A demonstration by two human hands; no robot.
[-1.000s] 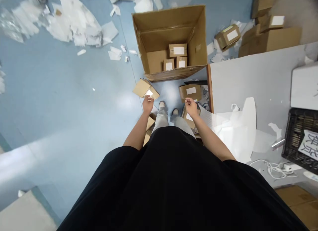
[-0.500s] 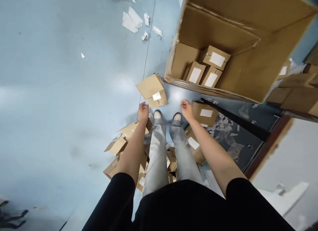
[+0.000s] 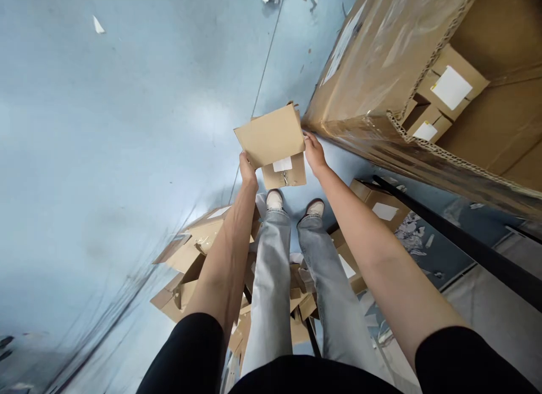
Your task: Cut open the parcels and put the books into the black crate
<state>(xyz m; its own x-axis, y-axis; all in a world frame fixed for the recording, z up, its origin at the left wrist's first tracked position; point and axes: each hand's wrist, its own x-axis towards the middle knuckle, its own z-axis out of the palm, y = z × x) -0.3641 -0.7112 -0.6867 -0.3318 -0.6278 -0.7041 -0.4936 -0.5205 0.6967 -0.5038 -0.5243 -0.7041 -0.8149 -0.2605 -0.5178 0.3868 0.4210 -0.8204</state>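
Note:
In front of my shoes is a small cardboard box (image 3: 272, 135) with a raised flap and a white label on its near side. My left hand (image 3: 248, 169) grips its left edge near the lower corner of the flap. On the opposite side, my right hand (image 3: 314, 153) has its fingers closed against the box's right edge. The box's underside is hidden, so I cannot tell whether it is off the floor.
A large open carton (image 3: 359, 112) stands at the right, with several labelled small boxes (image 3: 451, 88) inside. A black bar (image 3: 449, 236) slants below it. Opened cardboard boxes (image 3: 190, 253) lie around my legs. A paper scrap (image 3: 98, 25) lies on the blue floor.
Both hands have moved forward from beside the small box and taken hold of its two sides. My view has shifted, and the large carton looks closer.

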